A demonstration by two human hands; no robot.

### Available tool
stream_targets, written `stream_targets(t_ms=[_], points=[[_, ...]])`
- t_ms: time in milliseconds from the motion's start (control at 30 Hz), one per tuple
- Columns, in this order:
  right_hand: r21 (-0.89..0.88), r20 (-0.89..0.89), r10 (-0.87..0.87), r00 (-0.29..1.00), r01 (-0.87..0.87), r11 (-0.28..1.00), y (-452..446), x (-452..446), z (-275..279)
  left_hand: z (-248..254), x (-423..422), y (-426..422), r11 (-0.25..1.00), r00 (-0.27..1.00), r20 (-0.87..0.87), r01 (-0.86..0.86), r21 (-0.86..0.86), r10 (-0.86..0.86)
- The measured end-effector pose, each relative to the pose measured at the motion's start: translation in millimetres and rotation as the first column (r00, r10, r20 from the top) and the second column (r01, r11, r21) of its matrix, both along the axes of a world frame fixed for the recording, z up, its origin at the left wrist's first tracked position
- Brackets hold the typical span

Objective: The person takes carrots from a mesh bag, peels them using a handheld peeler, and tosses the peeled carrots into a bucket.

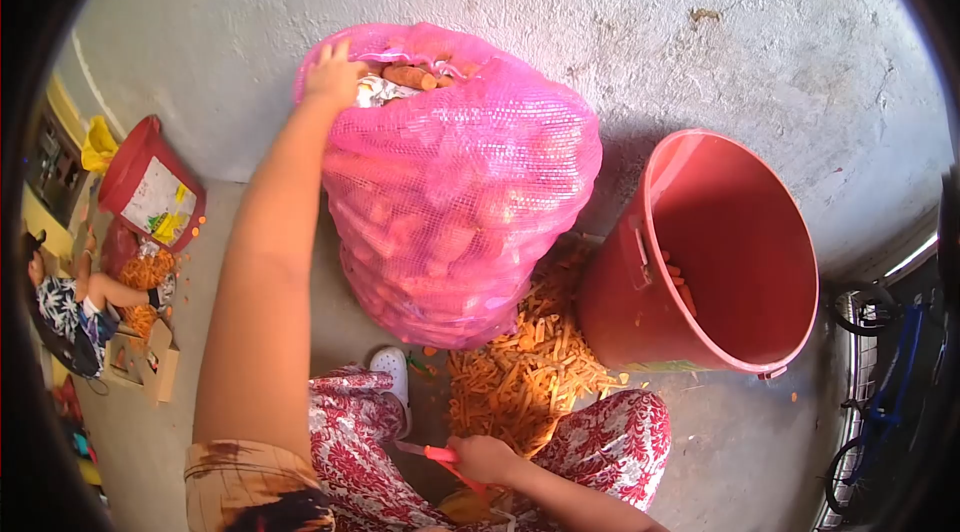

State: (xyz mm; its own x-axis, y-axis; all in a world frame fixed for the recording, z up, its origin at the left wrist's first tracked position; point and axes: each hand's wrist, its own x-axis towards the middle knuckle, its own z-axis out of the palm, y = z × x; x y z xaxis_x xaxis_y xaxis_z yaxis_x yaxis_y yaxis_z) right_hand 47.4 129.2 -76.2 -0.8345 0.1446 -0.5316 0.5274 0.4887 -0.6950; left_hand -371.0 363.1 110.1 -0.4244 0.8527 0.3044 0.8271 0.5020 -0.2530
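Note:
My left hand (333, 80) reaches out to the mouth of a pink mesh sack (450, 172), its fingers apart against the folded rim. Unpeeled carrots (410, 78) show through the opening, beside some crumpled white material. Low in the view, my right hand (485, 459) is closed around a red-handled peeler (440, 454). Its thin blade points left; fingers cover part of the handle. A heap of orange peelings (520, 372) lies on the floor between the sack and my knees.
A tall red bucket (700, 147) stands at the right, with several peeled carrots inside. Behind the sack is a grey wall (640, 2). Far left, a person (75, 307) sits near another red bucket (150, 172), peelings and a cardboard box (155, 362). A blue bicycle (890, 382) is far right.

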Motion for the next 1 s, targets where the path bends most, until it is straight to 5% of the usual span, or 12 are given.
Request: stream_targets(t_ms=[133, 333, 533, 733, 1000], points=[[-0.013, 0.007, 0.032, 0.999, -0.032, 0.999, 3, -5, 3, -4, -23, -18, 0.991, 0.995, -0.072, -0.081, -0.104, 0.074], [-0.009, -0.038, 0.028, 0.999, -0.028, 1.0, 0, -6, 1, -10, -10, -24, 0.987, 0.992, 0.078, -0.092, -0.129, 0.103], [0.005, 0.014, 0.034, 0.999, -0.035, 0.999, 1, -3, 12, -33, -21, -15, 0.942, 0.945, -0.198, -0.293, -0.164, 0.259], [-0.003, -0.011, 0.022, 1.0, -0.022, 1.0, -2, 5, 13, -28, 3, -25, 0.938, 0.958, -0.215, -0.243, -0.246, 0.192], [0.001, -0.007, 0.035, 0.999, -0.035, 0.999, -2, 5, 17, -17, -21, -40, 0.973, 0.991, 0.115, -0.037, -0.229, 0.065]])
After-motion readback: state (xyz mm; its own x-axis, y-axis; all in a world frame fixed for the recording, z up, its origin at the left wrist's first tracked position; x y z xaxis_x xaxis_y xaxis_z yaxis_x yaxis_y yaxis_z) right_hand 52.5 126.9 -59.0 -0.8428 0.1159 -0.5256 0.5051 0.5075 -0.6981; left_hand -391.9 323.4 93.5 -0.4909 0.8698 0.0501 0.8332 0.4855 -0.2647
